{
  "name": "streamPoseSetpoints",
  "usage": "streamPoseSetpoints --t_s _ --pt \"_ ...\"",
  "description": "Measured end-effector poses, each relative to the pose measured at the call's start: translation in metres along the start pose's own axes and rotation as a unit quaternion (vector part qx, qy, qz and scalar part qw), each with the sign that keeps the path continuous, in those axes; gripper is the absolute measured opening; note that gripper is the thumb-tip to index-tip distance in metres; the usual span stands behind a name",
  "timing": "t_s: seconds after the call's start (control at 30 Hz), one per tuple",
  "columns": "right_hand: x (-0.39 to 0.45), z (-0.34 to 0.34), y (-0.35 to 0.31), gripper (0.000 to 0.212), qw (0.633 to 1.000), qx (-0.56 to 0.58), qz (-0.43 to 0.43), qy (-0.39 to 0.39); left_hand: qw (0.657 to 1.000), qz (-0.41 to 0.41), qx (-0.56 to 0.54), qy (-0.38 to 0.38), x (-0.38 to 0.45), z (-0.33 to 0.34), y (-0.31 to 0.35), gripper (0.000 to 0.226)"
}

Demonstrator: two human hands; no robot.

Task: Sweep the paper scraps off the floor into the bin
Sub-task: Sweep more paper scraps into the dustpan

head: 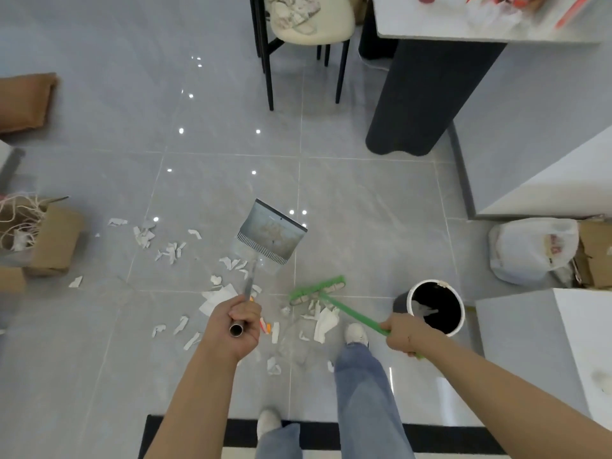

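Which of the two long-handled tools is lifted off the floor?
The dustpan in the left hand, with its metal handle; its pan seems to hang above the scraps. The green broom, held by the right hand, has its head down among the paper.

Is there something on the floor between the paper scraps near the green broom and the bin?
Nothing visible blocks it. Between the scraps by the broom head and the bin lie bare tiles; the person's shoe stands just below that path.
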State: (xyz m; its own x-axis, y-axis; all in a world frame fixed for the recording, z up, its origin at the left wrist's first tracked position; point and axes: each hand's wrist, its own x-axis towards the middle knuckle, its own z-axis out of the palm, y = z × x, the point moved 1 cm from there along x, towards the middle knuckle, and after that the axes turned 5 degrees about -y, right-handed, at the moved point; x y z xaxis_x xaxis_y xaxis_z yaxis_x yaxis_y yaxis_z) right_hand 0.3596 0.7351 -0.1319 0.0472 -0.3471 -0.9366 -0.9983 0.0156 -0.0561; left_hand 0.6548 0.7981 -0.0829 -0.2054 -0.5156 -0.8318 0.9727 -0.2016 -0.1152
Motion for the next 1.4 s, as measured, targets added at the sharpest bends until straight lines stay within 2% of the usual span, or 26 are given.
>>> streamPoseSetpoints --t_s 0.1,0.2,0.4,0.67,0.93,1.13,1.4 --pt "-0.018 0.049 -0.037 0.039 0.998 -0.061 -0.001 0.02 1.0 -0.016 0.015 -0.002 -0.027 -0.039 0.01 0.027" --pt "-0.012 0.099 -0.061 0.038 0.997 -0.077 0.011 0.026 0.999 -0.028 0.018 -0.009 -0.049 -0.072 0.018 0.028" --pt "-0.026 0.156 -0.075 0.035 0.991 -0.126 0.042 0.029 0.998 -0.054 0.033 0.023 -0.079 -0.128 0.025 0.029" --pt "-0.06 0.169 -0.043 0.034 0.983 -0.174 0.01 0.054 0.998 -0.013 -0.018 0.062 -0.103 -0.168 0.002 0.024" --pt "-0.051 0.204 -0.079 0.036 0.959 -0.268 -0.085 0.037 0.997 0.04 -0.045 0.047 -0.128 -0.197 -0.028 0.024" --pt "-0.032 0.213 -0.062 0.033 0.936 -0.341 -0.072 0.047 0.996 0.068 0.0 0.065 -0.136 -0.204 -0.043 0.027" --pt "-0.035 0.156 0.004 0.036 0.96 -0.27 -0.029 0.072 0.99 0.052 0.043 0.12 -0.13 -0.217 -0.068 0.028"
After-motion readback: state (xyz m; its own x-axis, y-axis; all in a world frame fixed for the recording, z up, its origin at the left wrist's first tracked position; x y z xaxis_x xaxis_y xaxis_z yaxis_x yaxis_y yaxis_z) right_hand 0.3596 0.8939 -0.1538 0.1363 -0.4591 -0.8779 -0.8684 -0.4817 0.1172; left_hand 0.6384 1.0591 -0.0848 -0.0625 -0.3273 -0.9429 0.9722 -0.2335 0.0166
